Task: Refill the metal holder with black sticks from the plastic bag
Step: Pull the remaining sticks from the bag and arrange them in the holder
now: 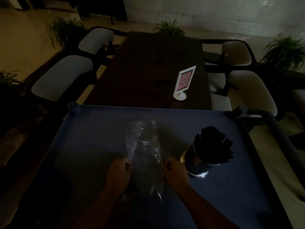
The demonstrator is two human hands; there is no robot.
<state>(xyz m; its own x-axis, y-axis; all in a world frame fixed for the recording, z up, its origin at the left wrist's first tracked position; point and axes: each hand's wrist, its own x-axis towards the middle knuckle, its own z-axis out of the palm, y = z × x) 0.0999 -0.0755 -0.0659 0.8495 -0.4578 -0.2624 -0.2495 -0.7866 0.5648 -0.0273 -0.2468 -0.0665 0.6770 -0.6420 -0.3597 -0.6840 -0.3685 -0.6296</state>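
A clear plastic bag [145, 146] lies lengthwise on the blue cart top [92, 129], with dark contents faintly visible inside. My left hand [118, 172] pinches the bag's left edge and my right hand [176, 173] pinches its right edge, both near the bag's middle. To the right stands the metal holder [196, 161], tilted slightly, packed with black sticks [214, 142] that fan out above its rim. My right hand is just left of the holder's base, apart from it.
The scene is very dim. A dark table [148, 71] with a white sign stand [184, 82] lies beyond the cart. Chairs [62, 76] flank the table on both sides. The cart handle [267, 119] curves at the right. Potted plants stand around.
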